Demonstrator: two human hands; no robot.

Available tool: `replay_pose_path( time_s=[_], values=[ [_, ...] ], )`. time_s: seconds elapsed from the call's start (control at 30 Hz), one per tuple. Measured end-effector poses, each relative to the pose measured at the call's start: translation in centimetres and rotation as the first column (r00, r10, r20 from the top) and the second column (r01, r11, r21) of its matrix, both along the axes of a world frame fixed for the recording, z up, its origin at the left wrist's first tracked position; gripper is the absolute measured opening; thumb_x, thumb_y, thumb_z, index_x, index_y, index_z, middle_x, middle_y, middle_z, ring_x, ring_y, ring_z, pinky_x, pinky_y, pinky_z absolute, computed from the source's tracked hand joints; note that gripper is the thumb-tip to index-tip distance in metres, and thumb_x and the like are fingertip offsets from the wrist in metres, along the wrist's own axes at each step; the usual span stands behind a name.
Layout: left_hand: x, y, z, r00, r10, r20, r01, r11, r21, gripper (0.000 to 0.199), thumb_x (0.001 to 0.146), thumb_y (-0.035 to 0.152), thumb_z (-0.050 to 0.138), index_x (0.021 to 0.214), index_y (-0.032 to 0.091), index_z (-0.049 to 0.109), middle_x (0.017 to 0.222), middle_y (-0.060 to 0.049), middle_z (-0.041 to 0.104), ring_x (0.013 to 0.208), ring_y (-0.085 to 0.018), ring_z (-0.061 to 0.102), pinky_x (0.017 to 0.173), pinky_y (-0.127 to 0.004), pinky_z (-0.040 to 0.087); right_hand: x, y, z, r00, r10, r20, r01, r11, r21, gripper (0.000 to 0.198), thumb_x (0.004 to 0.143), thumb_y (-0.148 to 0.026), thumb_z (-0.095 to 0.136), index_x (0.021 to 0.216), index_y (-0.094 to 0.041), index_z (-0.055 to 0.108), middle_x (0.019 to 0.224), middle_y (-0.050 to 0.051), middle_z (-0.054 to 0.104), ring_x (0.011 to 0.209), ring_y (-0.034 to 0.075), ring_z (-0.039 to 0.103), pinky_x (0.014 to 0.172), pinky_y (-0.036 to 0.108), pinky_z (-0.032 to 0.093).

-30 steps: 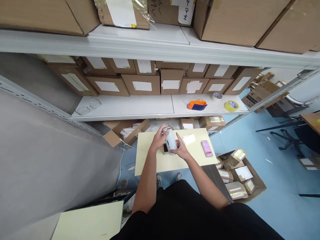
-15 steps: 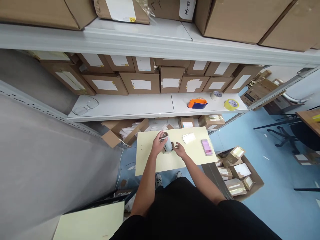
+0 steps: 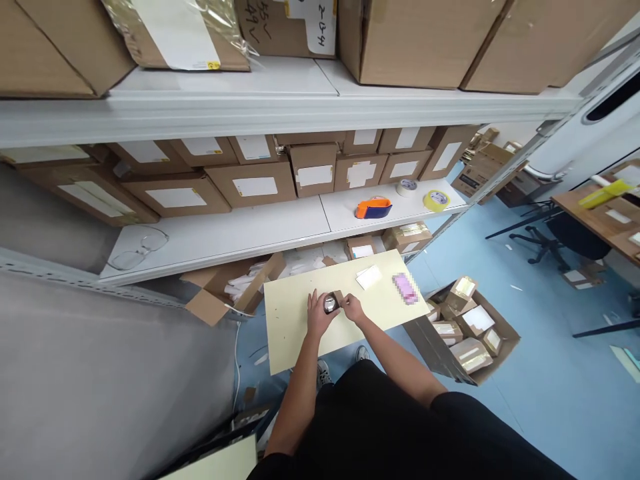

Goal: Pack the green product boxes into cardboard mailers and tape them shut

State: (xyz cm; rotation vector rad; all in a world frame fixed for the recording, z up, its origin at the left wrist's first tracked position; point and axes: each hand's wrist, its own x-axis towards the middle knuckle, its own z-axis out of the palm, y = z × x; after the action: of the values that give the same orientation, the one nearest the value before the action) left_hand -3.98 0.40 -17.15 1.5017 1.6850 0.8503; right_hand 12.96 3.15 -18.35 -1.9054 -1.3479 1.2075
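Observation:
A tumbler (image 3: pixel 329 303) with a shiny round metal top stands upright at the middle of the cream table, seen almost straight from above. Around it is a small brown cardboard box (image 3: pixel 339 297), of which I see mainly a raised flap on the right; most of the box is hidden. My left hand (image 3: pixel 319 315) is curled round the left and near sides of the box, thumb in front. My right hand (image 3: pixel 353 308) pinches the flap at the right side.
White papers (image 3: pixel 369 277) and a blurred pink item (image 3: pixel 405 288) lie on the table (image 3: pixel 290 337). A carton of parcels (image 3: pixel 507 340) stands on the right. On the shelf are an orange tape dispenser (image 3: pixel 373 208), yellow tape (image 3: pixel 436 201) and glasses (image 3: pixel 143 250). An open box (image 3: pixel 205 303) sits left.
The tumbler has gone down into the small box, leaving its top showing. My right hand has closed on the flap, and my left hand has come lower. The view has turned right.

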Motion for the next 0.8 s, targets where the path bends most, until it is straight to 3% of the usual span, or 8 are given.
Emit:
replay_pose_path(
  time_s=[0.1, 0.17, 0.27, 0.33, 0.43, 0.5, 0.63, 0.8],
  values=[
    [-1.1, -0.6, -1.0, 0.981, 0.17, 0.093, -0.168, 0.985, -0.03, 0.067, 0.083, 0.046, 0.074, 0.143, 0.025, 0.055, 0.16, -0.015, 0.047, 0.152, -0.034, 0.037, 0.122, -0.053, 0.033, -0.3, -0.4, 0.0, 1.0, -0.018, -0.02, 0.019, 1.0, 0.015, 0.018, 0.084, -0.029, 0.059, 0.07, -0.026, 0.048, 0.073, 0.0, 0.064, 0.076, 0.019, 0.059, 0.075, 0.03, 0.046],
    [-1.7, -0.9, -1.6, 0.942, 0.292, 0.165, -0.268, 0.951, -0.153, 0.055, 0.092, 0.05, 0.06, 0.141, 0.025, 0.056, 0.146, -0.015, 0.061, 0.14, -0.031, 0.053, 0.116, -0.05, 0.041, -0.5, -0.9, 0.0, 0.999, -0.029, -0.036, 0.029, 0.999, 0.027, 0.018, 0.085, -0.033, 0.057, 0.073, -0.026, 0.047, 0.075, -0.001, 0.064, 0.078, 0.019, 0.06, 0.077, 0.03, 0.046],
    [-1.7, -1.1, -2.0, 0.941, 0.241, 0.239, -0.176, 0.948, -0.264, 0.054, 0.088, 0.055, 0.066, 0.132, 0.024, 0.062, 0.127, -0.012, 0.072, 0.123, -0.03, 0.065, 0.108, -0.048, 0.048, -1.0, -1.8, -0.1, 0.992, 0.001, -0.123, 0.007, 0.998, 0.069, 0.019, 0.086, -0.042, 0.056, 0.08, -0.026, 0.048, 0.083, -0.002, 0.065, 0.084, 0.019, 0.063, 0.082, 0.031, 0.048],
    [-1.3, -1.1, -2.0, 0.944, 0.201, 0.261, -0.139, 0.961, -0.238, 0.055, 0.084, 0.058, 0.07, 0.127, 0.024, 0.064, 0.125, -0.011, 0.073, 0.121, -0.03, 0.066, 0.107, -0.047, 0.049, -1.2, -2.5, -0.2, 0.971, 0.037, -0.235, -0.015, 0.995, 0.098, 0.027, 0.082, -0.051, 0.061, 0.085, -0.026, 0.05, 0.088, -0.002, 0.065, 0.087, 0.019, 0.064, 0.083, 0.032, 0.049],
    [-0.8, -0.9, -2.0, 0.922, 0.251, 0.296, -0.193, 0.958, -0.21, 0.052, 0.089, 0.064, 0.061, 0.12, 0.022, 0.065, 0.122, -0.011, 0.073, 0.121, -0.028, 0.066, 0.102, -0.043, 0.052, -1.3, -3.3, -0.2, 0.931, 0.056, -0.361, -0.017, 0.994, 0.109, 0.041, 0.076, -0.061, 0.069, 0.089, -0.026, 0.054, 0.095, -0.002, 0.066, 0.09, 0.02, 0.065, 0.086, 0.033, 0.05],
    [-0.7, -0.8, -2.1, 0.909, 0.256, 0.329, -0.195, 0.959, -0.206, 0.048, 0.091, 0.064, 0.057, 0.112, 0.021, 0.065, 0.12, -0.011, 0.072, 0.119, -0.027, 0.066, 0.099, -0.042, 0.053, -1.3, -3.5, -0.1, 0.919, 0.073, -0.386, -0.037, 0.994, 0.1, 0.043, 0.077, -0.066, 0.068, 0.089, -0.025, 0.057, 0.097, -0.001, 0.067, 0.094, 0.02, 0.066, 0.09, 0.034, 0.05],
    [-0.2, -1.2, -3.0, 0.911, 0.192, 0.365, -0.146, 0.978, -0.15, 0.038, 0.085, 0.054, 0.066, 0.103, 0.02, 0.064, 0.129, -0.012, 0.068, 0.12, -0.026, 0.064, 0.103, -0.04, 0.051, -1.5, -3.4, -0.2, 0.924, 0.057, -0.379, -0.034, 0.997, 0.066, 0.049, 0.076, -0.072, 0.064, 0.086, -0.024, 0.059, 0.095, 0.001, 0.069, 0.093, 0.022, 0.066, 0.09, 0.036, 0.049],
    [0.5, -1.5, -4.4, 0.9, 0.252, 0.355, -0.191, 0.961, -0.197, 0.057, 0.085, 0.045, 0.07, 0.135, 0.023, 0.054, 0.14, -0.015, 0.062, 0.127, -0.028, 0.063, 0.105, -0.043, 0.05, -1.6, -3.1, -0.8, 0.939, -0.15, -0.31, 0.132, 0.988, -0.077, 0.055, 0.061, -0.065, 0.077, 0.09, -0.024, 0.056, 0.091, 0.002, 0.068, 0.09, 0.023, 0.065, 0.083, 0.036, 0.05]
  ],
)
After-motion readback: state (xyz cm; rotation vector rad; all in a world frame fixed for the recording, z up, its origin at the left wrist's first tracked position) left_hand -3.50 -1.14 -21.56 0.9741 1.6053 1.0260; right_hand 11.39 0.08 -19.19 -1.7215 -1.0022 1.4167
